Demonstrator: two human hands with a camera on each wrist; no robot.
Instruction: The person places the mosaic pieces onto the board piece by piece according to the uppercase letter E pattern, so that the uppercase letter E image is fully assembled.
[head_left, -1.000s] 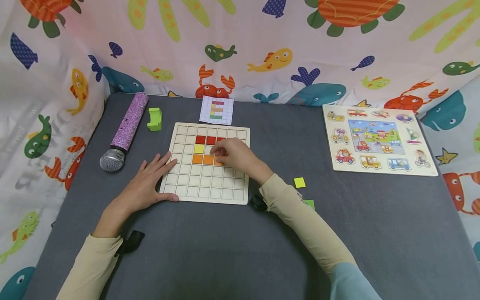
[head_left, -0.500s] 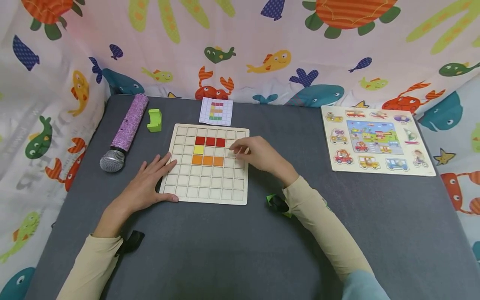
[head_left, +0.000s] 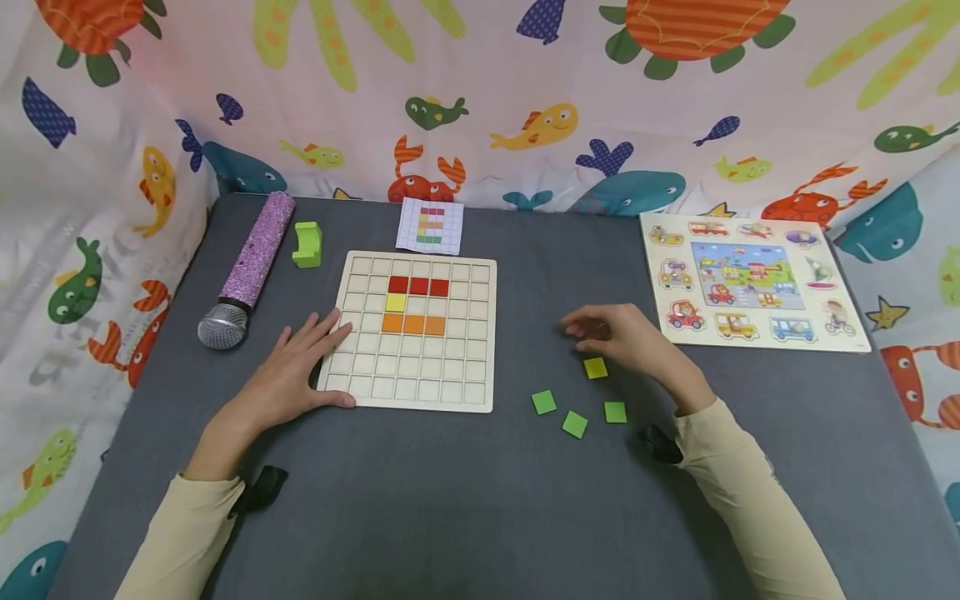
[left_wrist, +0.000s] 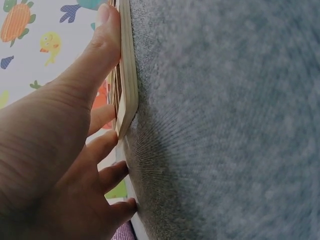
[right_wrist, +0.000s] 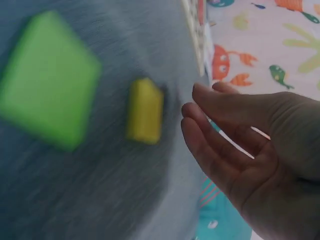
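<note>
My left hand [head_left: 277, 383] rests on the left edge of the wooden grid board [head_left: 420, 367], fingers spread and thumb at its lower corner. In the left wrist view the thumb lies along the board's edge. On the board sit a row of red tiles [head_left: 419, 287], one yellow tile [head_left: 396, 302] below, then a row of orange tiles [head_left: 413, 324]. Holding nothing, my right hand [head_left: 630, 337] hovers with loosely bent fingers just beyond a loose yellow tile [head_left: 596, 368]. The right wrist view shows that yellow tile [right_wrist: 145, 112] apart from the fingertips, with a green tile [right_wrist: 52, 82] nearer the camera.
Three green tiles [head_left: 575, 424] lie right of the board. Behind it is a paper pattern card [head_left: 430, 226]. A glittery microphone [head_left: 255, 262] and a green block [head_left: 307, 244] stand at back left. A vehicle picture puzzle [head_left: 750, 283] lies at right on the grey table [head_left: 465, 508].
My right hand has left the board and moved right to the loose yellow tile, uncovering the red and orange rows and the loose green tiles. My left hand stays in place.
</note>
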